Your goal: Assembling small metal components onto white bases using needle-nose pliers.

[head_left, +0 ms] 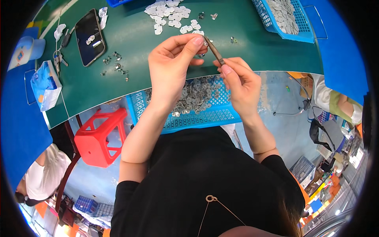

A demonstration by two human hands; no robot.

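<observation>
Currently the left hand (171, 59) pinches a small silvery piece (205, 44) beside tweezers (214, 51) gripped in the right hand (241, 83).

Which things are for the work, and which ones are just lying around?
Probably for the work:
tweezers in the right hand
tiny shiny piece in the left hand
white flat pieces
small metal parts on the table
blue basket of white pieces
blue basket of metal pieces

Probably just around:
phone
keys
soft packet
red stool
</observation>
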